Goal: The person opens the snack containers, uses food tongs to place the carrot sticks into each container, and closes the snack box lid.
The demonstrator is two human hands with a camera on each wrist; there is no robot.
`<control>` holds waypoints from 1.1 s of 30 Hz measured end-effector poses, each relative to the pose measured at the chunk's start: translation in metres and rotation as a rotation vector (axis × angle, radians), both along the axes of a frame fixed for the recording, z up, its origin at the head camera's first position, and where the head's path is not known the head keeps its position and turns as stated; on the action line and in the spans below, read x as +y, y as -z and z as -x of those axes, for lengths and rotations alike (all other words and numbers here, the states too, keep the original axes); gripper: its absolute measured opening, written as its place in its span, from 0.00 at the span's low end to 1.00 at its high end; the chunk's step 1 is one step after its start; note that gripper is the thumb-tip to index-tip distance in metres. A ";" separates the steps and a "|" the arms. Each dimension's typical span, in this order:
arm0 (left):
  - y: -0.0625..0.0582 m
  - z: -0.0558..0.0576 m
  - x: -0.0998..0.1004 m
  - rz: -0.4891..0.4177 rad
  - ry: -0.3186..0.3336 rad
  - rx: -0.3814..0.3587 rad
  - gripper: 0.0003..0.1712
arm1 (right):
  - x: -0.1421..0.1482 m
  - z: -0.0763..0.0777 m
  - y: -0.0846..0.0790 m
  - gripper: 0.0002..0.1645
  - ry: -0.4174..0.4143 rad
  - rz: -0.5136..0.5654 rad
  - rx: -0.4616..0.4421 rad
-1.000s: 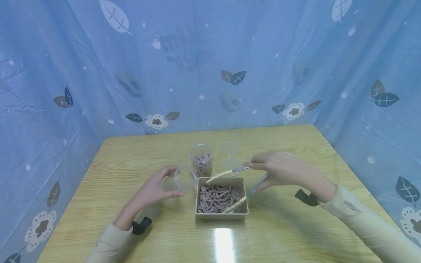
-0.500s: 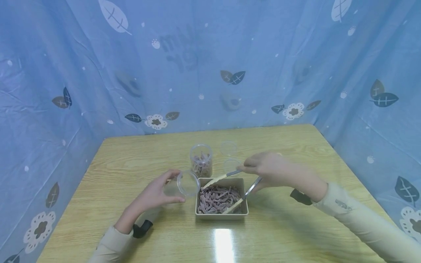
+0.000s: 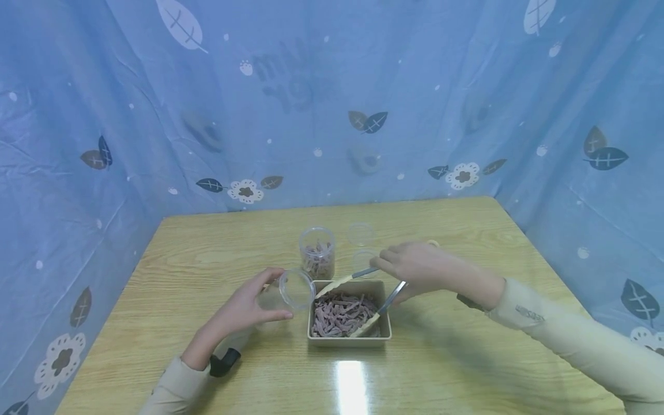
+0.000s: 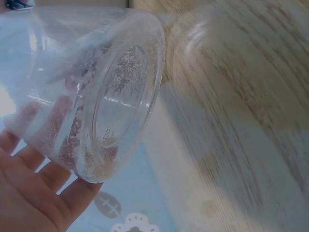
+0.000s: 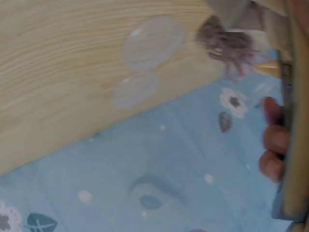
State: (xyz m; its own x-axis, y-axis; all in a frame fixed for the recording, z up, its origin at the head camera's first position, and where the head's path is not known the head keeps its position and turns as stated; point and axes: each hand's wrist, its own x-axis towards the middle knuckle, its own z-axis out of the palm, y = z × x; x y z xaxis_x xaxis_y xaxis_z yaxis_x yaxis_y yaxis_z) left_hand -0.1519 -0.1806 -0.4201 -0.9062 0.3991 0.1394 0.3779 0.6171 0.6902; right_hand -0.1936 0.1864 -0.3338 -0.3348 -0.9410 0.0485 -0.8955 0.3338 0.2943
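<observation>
My left hand (image 3: 246, 305) holds a clear plastic jar (image 3: 297, 290) tipped on its side, its mouth at the left rim of a beige rectangular box (image 3: 350, 342). Small specks cling inside the jar (image 4: 120, 96) in the left wrist view; no strips show in it. Purplish-grey dried strips (image 3: 339, 314) fill much of the box. My right hand (image 3: 422, 268) grips metal tongs (image 3: 373, 320) with cream tips. The tongs' arms are spread, one tip at the box's left rim, the other among the strips near the right side.
Behind the box stands an upright clear jar (image 3: 318, 265) partly filled with strips. Two clear round lids lie to its right, a far lid (image 3: 361, 234) and a near lid (image 5: 153, 42). Blue patterned curtain (image 3: 311, 115) surrounds the wooden table (image 3: 233, 242).
The left hand's jar has shifted right to the box's rim and turned its mouth there. My right hand has moved left, bringing the upper tong tip down to the left rim.
</observation>
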 end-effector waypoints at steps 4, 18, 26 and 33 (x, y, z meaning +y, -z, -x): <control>-0.001 -0.001 0.000 0.019 -0.005 -0.004 0.48 | -0.001 0.006 0.004 0.49 -0.071 -0.056 0.065; 0.000 -0.002 0.002 -0.037 -0.006 -0.047 0.47 | -0.006 0.011 0.003 0.43 -0.112 -0.085 0.088; 0.003 0.000 0.003 -0.071 0.008 -0.049 0.44 | -0.005 0.014 0.003 0.35 -0.158 -0.068 0.120; 0.002 0.000 0.005 -0.071 0.005 -0.075 0.42 | 0.000 0.015 0.007 0.30 -0.192 -0.008 0.131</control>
